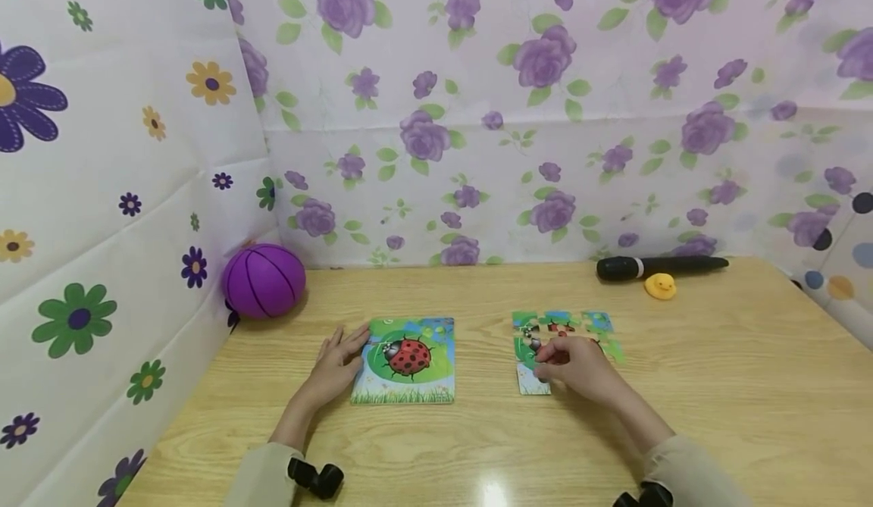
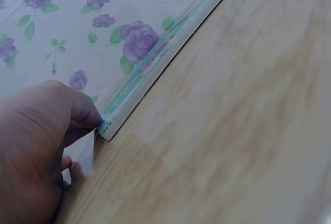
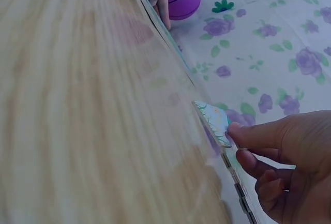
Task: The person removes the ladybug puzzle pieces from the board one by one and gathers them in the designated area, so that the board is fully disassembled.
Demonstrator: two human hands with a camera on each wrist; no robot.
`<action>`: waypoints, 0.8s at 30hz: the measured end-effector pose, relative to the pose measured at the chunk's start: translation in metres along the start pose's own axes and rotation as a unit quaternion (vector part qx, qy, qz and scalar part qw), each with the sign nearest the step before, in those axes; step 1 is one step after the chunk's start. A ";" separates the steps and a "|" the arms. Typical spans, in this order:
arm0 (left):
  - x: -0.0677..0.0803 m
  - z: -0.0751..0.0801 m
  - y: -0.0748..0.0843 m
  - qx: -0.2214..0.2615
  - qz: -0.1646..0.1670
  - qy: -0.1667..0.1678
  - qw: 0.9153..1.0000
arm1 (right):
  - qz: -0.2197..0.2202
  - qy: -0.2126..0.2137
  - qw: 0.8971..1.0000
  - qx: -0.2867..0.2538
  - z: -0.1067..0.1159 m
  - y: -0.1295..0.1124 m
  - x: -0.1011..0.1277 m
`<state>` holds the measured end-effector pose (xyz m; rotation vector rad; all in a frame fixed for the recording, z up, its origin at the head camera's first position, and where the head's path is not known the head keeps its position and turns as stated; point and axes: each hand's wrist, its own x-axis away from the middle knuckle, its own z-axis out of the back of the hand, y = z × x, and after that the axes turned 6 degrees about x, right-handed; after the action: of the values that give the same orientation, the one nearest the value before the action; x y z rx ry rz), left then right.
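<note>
- Hands work apart on the wooden table (image 1: 716,386), each at its own ladybird picture.
- The left hand (image 1: 336,367) lies with relaxed fingers against the left edge of the ladybird puzzle board (image 1: 407,359), thumb at its near corner.
- The right hand (image 1: 576,367) pinches a puzzle piece (image 3: 214,121), lifted at a tilt over the loose puzzle pieces (image 1: 586,325) laid together right of the board.
- A purple ball (image 1: 263,280) rests at the far left by the wall.
- A black microphone (image 1: 658,267) and yellow duck (image 1: 660,286) lie at the far right.
</note>
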<state>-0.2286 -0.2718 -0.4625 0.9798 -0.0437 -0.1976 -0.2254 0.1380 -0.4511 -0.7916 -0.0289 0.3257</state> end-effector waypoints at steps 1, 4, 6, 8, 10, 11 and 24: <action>0.000 0.000 0.000 0.000 0.000 0.000 1.000 | -0.003 0.002 1.000 0.008 0.000 -0.001 0.000; 0.001 0.000 0.000 0.001 0.005 -0.001 1.000 | -0.020 0.006 0.999 0.030 -0.001 -0.003 0.001; 0.002 0.000 0.000 0.002 0.008 -0.002 1.000 | -0.032 0.008 0.999 0.038 -0.002 -0.004 0.002; 0.002 0.000 -0.001 -0.001 0.010 -0.003 1.000 | -0.040 0.012 0.998 0.046 -0.003 -0.006 0.002; 0.002 0.000 -0.001 -0.003 0.008 -0.003 1.000 | -0.044 0.016 0.997 0.059 -0.004 -0.006 0.002; 0.002 0.000 -0.001 -0.003 0.007 -0.003 1.000 | -0.044 0.018 0.997 0.063 -0.005 -0.007 0.002; 0.000 0.000 0.002 -0.007 0.007 -0.003 1.000 | -0.048 0.021 0.997 0.064 -0.005 -0.008 0.001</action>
<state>-0.2283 -0.2709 -0.4608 0.9647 -0.0546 -0.1874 -0.2212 0.1295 -0.4487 -0.6679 -0.0072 0.2174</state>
